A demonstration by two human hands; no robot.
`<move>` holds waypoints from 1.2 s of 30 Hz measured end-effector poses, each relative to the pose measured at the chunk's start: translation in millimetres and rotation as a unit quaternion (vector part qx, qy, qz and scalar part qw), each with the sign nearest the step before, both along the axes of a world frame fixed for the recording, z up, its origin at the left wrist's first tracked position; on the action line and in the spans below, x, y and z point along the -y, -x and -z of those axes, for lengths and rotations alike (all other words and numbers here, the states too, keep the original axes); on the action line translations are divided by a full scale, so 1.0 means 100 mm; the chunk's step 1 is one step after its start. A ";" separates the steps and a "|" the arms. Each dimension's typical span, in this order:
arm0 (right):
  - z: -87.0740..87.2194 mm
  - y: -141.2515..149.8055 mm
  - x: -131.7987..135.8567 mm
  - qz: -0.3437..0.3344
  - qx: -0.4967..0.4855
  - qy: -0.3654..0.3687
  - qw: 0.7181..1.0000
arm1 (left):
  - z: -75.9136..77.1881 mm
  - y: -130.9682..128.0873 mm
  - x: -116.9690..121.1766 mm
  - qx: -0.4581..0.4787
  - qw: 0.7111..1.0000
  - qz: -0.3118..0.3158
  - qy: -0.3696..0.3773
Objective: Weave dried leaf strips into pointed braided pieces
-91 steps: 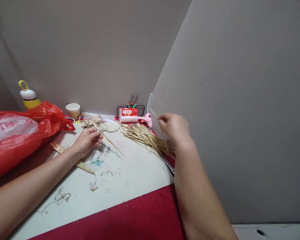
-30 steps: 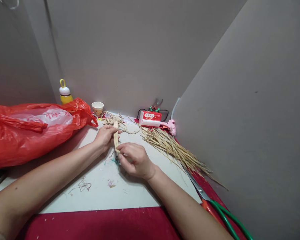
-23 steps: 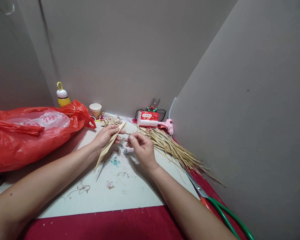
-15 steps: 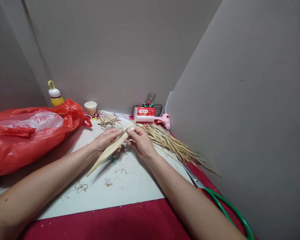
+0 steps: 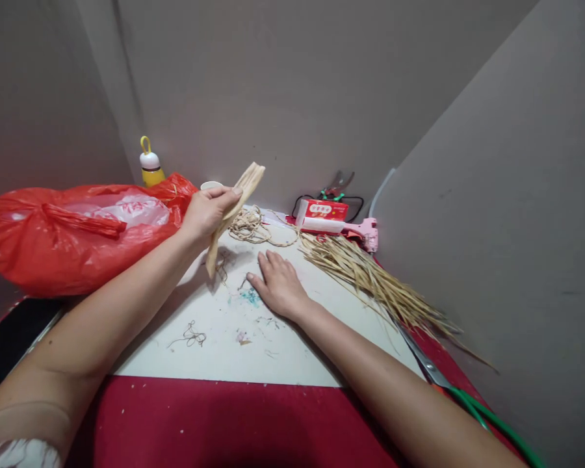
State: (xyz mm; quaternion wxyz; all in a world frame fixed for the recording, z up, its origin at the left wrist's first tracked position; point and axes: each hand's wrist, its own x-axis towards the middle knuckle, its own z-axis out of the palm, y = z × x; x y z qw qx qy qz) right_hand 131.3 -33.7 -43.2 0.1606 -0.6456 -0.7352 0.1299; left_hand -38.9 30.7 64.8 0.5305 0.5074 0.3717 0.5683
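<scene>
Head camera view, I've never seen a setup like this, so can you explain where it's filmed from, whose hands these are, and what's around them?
There's no machine here: these are a person's own bare hands, filmed by a camera worn on that person's head, looking forward and down.

The left hand holds a pale, flat strip up above the white board. The right hand holds nothing that I can see; it appears to rest palm down on the board.

Also on the board are tangled cord and a little thin thread. A bundle of dry, straw-like strips lies to the right, partly past the board's edge. A red plastic bag sits at the left.
</scene>
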 end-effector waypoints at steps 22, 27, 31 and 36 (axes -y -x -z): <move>-0.28 0.89 0.47 -0.352 -0.014 0.010 0.936 | -0.08 0.06 0.02 -0.020 0.999 -0.021 -0.040; -0.24 0.23 0.68 -0.135 0.022 0.014 0.990 | -0.07 0.01 0.06 -0.043 0.999 0.005 -0.030; -0.07 -0.05 0.72 -0.006 0.052 0.055 0.997 | 0.00 -0.03 0.06 -0.045 0.998 0.043 -0.025; -0.11 0.45 1.03 -0.201 -0.039 0.035 0.978 | 0.21 -0.09 0.02 -0.061 0.995 0.078 0.026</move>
